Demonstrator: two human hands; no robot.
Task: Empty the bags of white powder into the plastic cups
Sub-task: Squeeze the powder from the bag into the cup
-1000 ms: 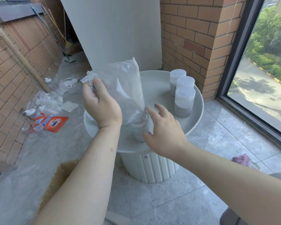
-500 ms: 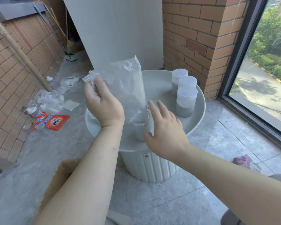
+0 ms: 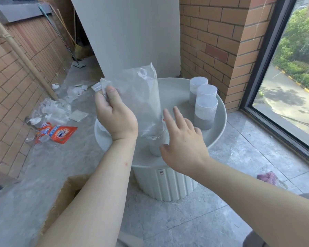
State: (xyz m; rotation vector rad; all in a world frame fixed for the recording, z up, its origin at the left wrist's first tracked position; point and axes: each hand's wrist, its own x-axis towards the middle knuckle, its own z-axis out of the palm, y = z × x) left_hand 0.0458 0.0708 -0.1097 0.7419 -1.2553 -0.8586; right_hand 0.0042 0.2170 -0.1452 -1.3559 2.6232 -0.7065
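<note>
Round table (image 3: 175, 93) with four cups (image 3: 205, 113), one bag (image 3: 137, 97) pinched by left hand (image 3: 116, 118), right hand (image 3: 184, 145) splayed

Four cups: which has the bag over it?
The nearest cup, standing alone under the bag's lower end; the other three stand together at the far right.

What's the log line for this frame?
left hand: holds bag upended over cup | right hand: open, by cup | other cups: part-filled, on table

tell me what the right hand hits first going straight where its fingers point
Probably the clear plastic bag held by the left hand; fingertips of the right hand sit beside the bag's lower edge, though depth is unclear.
</note>
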